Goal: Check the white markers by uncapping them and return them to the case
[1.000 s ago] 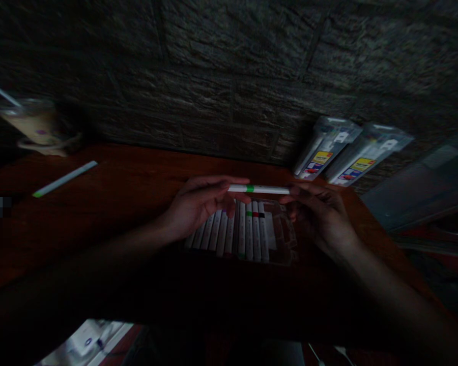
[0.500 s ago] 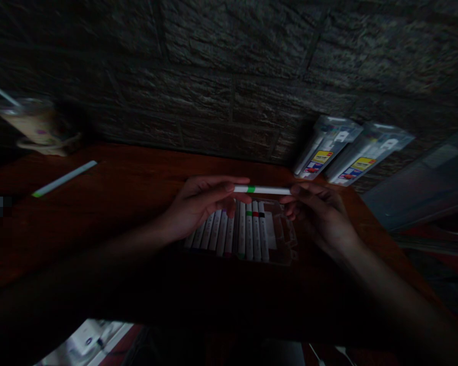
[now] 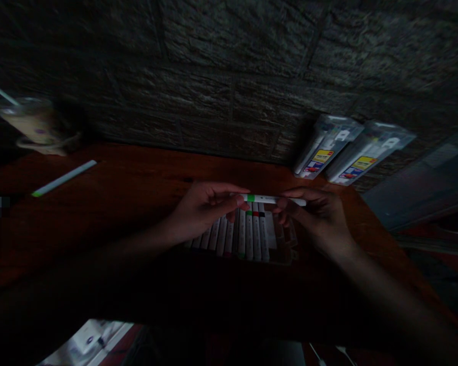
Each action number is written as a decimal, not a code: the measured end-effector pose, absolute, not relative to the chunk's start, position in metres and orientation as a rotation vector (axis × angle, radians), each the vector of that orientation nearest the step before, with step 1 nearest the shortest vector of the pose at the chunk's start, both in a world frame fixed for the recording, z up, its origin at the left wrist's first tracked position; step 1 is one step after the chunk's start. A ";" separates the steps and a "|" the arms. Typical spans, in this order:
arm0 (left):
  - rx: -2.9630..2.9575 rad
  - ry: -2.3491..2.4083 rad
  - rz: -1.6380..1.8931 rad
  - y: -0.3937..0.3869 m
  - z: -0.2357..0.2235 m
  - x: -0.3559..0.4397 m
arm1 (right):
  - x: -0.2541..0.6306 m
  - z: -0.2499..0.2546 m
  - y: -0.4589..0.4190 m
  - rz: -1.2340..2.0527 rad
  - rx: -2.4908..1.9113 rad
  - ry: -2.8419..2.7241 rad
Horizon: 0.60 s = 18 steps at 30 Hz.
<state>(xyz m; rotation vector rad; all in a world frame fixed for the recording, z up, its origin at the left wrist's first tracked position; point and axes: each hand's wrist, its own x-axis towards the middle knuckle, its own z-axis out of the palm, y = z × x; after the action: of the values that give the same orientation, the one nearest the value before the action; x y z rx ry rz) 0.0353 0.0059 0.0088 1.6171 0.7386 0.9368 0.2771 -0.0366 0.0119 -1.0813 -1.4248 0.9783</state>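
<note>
A white marker (image 3: 267,199) with a green band lies level between my two hands. My left hand (image 3: 204,211) pinches its banded end between thumb and fingers. Toward the other end, my right hand (image 3: 318,216) grips the barrel, and the marker's tip sticks out past the thumb. Just below and behind my hands, a clear plastic case (image 3: 290,256) lies on the table with several white markers (image 3: 248,236) side by side in it. Some of those carry green, red and black bands. My left fingers hide the upper left part of the row.
Another white marker (image 3: 64,178) with a light green end lies on the wooden table (image 3: 137,178) at the left. Behind it stands a plastic drink cup (image 3: 32,122) with a straw. Two clear marker cases (image 3: 320,147) stand by the stone wall (image 3: 198,91) at the right.
Both hands have lowered slightly with the marker. My right hand has slid inward along the barrel, so the right end now shows beyond its thumb.
</note>
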 end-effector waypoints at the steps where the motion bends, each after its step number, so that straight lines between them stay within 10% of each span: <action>1: 1.631 0.742 0.934 0.006 0.008 0.035 | 0.277 0.012 -0.037 0.958 -1.094 -1.449; 18: 1.841 0.777 0.825 -0.011 -0.002 0.042 | 0.269 0.005 -0.049 0.372 -1.085 -1.868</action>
<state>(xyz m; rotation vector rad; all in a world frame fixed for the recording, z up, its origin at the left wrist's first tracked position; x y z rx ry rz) 0.0419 -0.0105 -0.0018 1.8414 0.7769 0.8248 0.2688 -0.0486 0.0050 -1.0855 -1.8684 0.3717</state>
